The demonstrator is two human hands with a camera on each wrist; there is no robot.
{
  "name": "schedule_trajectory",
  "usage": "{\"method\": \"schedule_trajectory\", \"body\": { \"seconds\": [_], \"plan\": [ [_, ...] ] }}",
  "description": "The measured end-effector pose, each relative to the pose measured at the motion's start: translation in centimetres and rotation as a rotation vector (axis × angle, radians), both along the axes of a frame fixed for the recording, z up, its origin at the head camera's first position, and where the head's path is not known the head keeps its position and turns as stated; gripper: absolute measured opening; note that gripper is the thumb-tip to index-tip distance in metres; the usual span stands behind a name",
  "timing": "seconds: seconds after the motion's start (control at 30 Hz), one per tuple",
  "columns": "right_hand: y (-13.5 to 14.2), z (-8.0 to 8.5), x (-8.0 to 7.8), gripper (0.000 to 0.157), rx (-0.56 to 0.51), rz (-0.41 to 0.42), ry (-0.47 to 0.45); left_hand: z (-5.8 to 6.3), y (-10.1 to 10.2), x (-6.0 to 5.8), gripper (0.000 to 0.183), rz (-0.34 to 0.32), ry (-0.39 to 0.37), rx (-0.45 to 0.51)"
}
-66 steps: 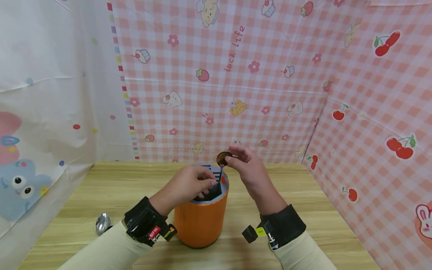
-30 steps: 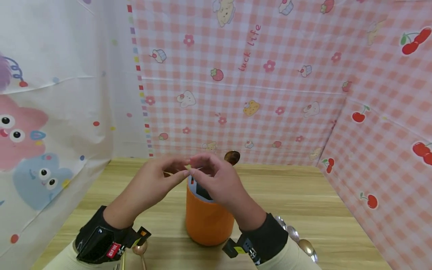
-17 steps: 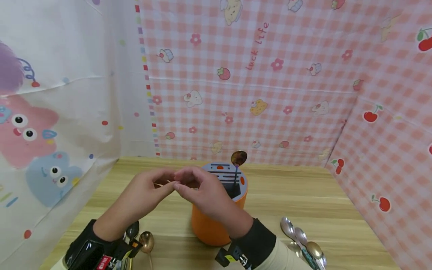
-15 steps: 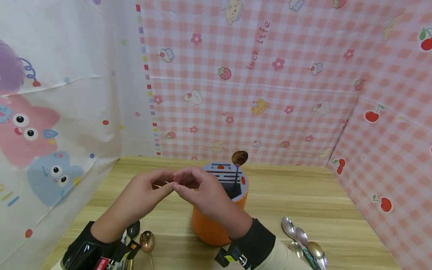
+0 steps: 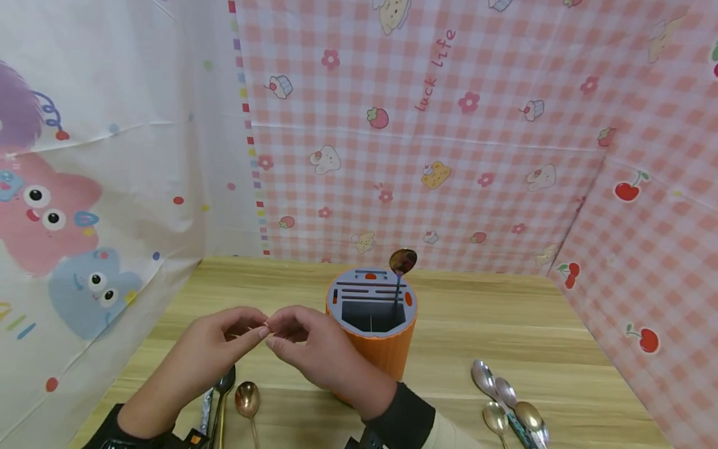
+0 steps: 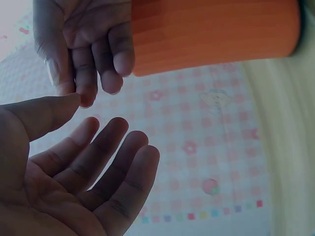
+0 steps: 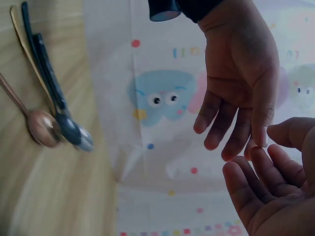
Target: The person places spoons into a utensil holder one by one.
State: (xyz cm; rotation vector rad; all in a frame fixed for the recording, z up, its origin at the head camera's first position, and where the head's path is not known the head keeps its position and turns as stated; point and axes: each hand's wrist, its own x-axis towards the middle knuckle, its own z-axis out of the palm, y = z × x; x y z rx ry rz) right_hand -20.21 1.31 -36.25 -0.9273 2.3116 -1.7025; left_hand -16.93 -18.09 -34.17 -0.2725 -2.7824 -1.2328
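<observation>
My left hand (image 5: 210,343) and right hand (image 5: 314,349) meet in front of and left of the orange cutlery holder (image 5: 384,357). Their fingertips come together, fingers relaxed and gently bent. Seen from the left wrist, the left fingers (image 6: 115,167) are spread below the right hand (image 6: 93,44), and nothing lies in either palm. A dark spoon (image 5: 403,262) with a bluish-purple handle stands bowl-up in the holder's rear right part. The holder's grey top has slots and a black divided compartment. My right forearm hides some of its front.
At front left lie a copper spoon (image 5: 247,399), a black spoon (image 5: 225,381) and other cutlery with gold and patterned handles. Several silver and gold spoons (image 5: 483,378) lie at right on the wooden table (image 5: 477,324). A checked cloth (image 5: 336,125) hangs behind.
The right hand, earlier at the dark spoon's bowl, has let go; the spoon stands in the holder. Both hands have come together and moved left and down. The head view has turned left.
</observation>
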Motion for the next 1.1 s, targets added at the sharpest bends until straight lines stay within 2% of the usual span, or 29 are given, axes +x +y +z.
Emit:
{"method": "schedule_trajectory", "body": {
  "seconds": [0.3, 0.5, 0.83, 1.1],
  "plan": [
    [-1.9, -3.7, -0.6, 0.016, 0.056, -0.015, -0.053, -4.0, -2.3, 0.0, 0.033, 0.068, -0.113, -0.031],
    [-2.9, -5.8, -1.0, 0.015, 0.082, -0.024, -0.080, -6.4, -3.3, 0.2, 0.031, 0.096, -0.155, -0.023],
    [-5.0, -9.2, -1.1, 0.012, 0.125, 0.041, -0.124, -9.6, -5.6, 0.8, 0.023, 0.190, -0.277, -0.040],
    [-6.8, -10.8, -1.0, 0.013, 0.160, 0.092, -0.103, -12.2, -7.3, 1.0, 0.018, 0.250, -0.271, -0.080]
  ]
}}
